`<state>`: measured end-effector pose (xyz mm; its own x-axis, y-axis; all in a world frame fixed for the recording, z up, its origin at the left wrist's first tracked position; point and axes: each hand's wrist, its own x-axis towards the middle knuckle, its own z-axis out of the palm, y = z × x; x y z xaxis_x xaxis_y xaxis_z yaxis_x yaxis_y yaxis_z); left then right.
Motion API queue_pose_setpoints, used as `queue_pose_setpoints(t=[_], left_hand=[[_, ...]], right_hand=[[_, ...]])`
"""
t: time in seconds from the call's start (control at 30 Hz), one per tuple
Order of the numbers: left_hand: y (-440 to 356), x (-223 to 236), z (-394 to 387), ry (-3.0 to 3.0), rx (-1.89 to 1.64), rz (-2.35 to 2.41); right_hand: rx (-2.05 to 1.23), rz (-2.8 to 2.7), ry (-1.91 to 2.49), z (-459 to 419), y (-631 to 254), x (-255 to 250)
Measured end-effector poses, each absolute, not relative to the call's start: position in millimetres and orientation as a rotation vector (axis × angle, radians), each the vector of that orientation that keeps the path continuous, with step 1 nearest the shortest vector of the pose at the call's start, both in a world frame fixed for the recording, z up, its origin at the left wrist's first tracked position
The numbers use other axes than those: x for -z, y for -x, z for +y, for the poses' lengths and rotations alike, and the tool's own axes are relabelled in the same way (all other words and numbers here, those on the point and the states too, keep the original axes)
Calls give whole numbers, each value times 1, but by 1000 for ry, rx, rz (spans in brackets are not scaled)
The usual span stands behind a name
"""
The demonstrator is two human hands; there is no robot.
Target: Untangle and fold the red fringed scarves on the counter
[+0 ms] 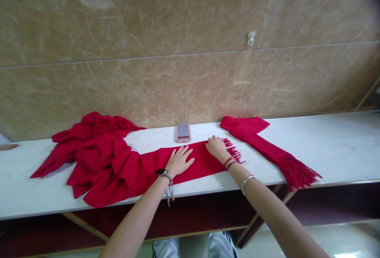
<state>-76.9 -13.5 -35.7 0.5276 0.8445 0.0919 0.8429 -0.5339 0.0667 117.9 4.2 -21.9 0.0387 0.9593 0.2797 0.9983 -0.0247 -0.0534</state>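
A red scarf [204, 162] lies partly spread along the white shelf top, with its fringed end on the right. My left hand [179, 160] rests flat on the spread part, fingers apart. At the far edge near the fringe, my right hand [216, 148] has curled fingers closed on the scarf; the fingertips are partly hidden. To the left the cloth runs into a loose, crumpled red pile [103, 159]. Another red scarf [252, 137], folded over at its far end, lies to the right, its fringe hanging over the front edge.
A phone [183, 132] stands near the wall behind the spread scarf. The brown marble wall [166, 83] closes off the back and carries a small white cat figure [251, 38]. Below the white shelf top [341, 143] are open dark compartments [202, 214].
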Motion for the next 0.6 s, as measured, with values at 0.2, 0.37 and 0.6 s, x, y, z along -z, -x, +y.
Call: queue_pose_setpoints(t=[0.2,0.37,0.6], left_hand=[[78,36,-15,-2731,-202,1501],[78,38,-13,-2731,-232,1492],[77,40,-11,-2732,-263,1490]], right_hand=[[280,-1721,2295,11,-156,40],[377,-1694,2253,8,-158,31],[239,-2117,1970,16,-127,35]])
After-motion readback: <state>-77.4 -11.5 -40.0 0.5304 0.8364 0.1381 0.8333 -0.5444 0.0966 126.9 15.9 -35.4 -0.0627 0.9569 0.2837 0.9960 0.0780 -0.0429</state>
